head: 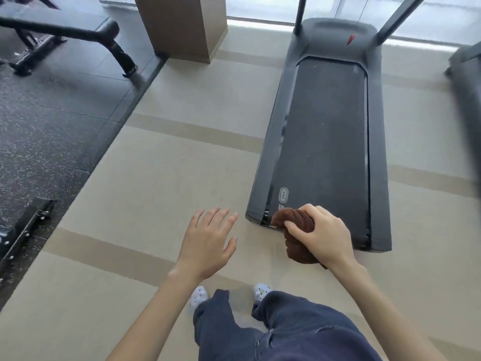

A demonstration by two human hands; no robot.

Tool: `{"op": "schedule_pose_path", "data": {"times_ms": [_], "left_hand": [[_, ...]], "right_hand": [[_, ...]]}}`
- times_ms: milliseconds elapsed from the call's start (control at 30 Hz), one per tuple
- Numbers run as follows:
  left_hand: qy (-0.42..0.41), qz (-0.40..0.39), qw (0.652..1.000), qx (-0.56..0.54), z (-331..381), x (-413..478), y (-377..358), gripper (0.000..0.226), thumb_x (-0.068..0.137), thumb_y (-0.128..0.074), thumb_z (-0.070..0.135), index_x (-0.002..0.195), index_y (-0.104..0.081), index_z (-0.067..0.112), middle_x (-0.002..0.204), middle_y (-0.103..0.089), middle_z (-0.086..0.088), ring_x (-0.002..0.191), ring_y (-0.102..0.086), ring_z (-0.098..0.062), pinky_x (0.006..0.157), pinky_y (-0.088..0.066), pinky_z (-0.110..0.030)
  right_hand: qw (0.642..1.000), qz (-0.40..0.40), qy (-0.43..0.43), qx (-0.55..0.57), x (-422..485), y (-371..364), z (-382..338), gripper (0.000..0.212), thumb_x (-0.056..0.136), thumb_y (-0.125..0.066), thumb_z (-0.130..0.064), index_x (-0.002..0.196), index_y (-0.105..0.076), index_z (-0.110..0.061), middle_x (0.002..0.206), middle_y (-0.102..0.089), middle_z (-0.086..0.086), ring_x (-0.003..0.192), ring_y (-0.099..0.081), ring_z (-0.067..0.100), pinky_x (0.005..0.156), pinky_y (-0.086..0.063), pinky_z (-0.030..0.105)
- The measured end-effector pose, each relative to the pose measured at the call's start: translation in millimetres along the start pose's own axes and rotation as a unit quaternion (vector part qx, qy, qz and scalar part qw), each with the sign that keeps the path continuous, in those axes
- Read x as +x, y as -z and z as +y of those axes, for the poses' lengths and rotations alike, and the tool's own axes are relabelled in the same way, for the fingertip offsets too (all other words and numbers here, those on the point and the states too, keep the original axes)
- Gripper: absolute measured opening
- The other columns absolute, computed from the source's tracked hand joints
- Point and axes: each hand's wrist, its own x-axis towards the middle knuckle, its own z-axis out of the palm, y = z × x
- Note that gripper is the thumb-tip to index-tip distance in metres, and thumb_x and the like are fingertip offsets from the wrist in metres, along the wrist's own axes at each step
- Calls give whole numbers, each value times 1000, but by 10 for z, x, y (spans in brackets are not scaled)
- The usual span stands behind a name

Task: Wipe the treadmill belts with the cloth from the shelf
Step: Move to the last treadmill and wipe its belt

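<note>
Standing on the beige floor (161, 178), you face the rear end of a grey treadmill (377, 157). Your right hand (321, 234) has its grip closed around a bunched brown cloth (296, 225), which it holds at the near left corner of the treadmill's dark belt (328, 142); part of the cloth hangs below your wrist. Your left hand (208, 242) is empty, fingers spread wide, held over the floor just left of the treadmill. A second treadmill (468, 100) shows at the right edge, blurred.
</note>
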Motion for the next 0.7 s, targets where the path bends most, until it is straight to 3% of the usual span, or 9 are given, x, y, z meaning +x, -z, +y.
{"op": "schedule_pose_path", "data": {"times_ms": [100, 367, 433, 533, 700], "left_hand": [[-53, -6, 999, 0, -264, 130, -21, 51, 84, -38, 40, 121, -63, 17, 120, -64, -3, 113, -58, -24, 97, -43, -43], [-126, -19, 992, 23, -1609, 230, 204, 51, 86, -36, 41, 123, -62, 17, 124, -63, -4, 115, -57, -25, 100, -36, -43], [-144, -33, 988, 34, -1831, 340, 240, 52, 85, -35, 41, 122, -63, 16, 123, -63, -6, 114, -58, -27, 98, -41, -44], [-190, -39, 981, 31, -1893, 562, 259, 53, 85, -34, 42, 120, -64, 15, 121, -64, -7, 112, -60, -28, 94, -46, -48], [-246, -51, 968, 5, -1879, 911, 196, 51, 85, -36, 42, 122, -63, 17, 125, -62, -5, 116, -57, -26, 101, -42, -46]], "right_hand": [[999, 27, -39, 15, 2, -254, -233, 44, 68, -44, -68, 86, -61, -31, 78, -58, -10, 72, -57, 18, 72, -45, 34], [986, 63, -144, 56, 69, -805, -1245, 35, 70, -49, -62, 82, -56, -30, 76, -56, -9, 75, -58, 17, 72, -47, 36], [986, 68, -145, 54, 77, -897, -1469, 35, 74, -51, -63, 84, -57, -30, 79, -57, -10, 75, -58, 17, 73, -47, 35], [986, 66, -148, 41, 71, -1016, -1665, 29, 80, -61, -57, 90, -60, -30, 82, -57, -10, 77, -57, 16, 74, -46, 34], [973, 85, -211, 37, 170, -1086, -1718, 36, 73, -47, -64, 87, -59, -32, 80, -56, -12, 75, -58, 15, 73, -45, 33]]}}
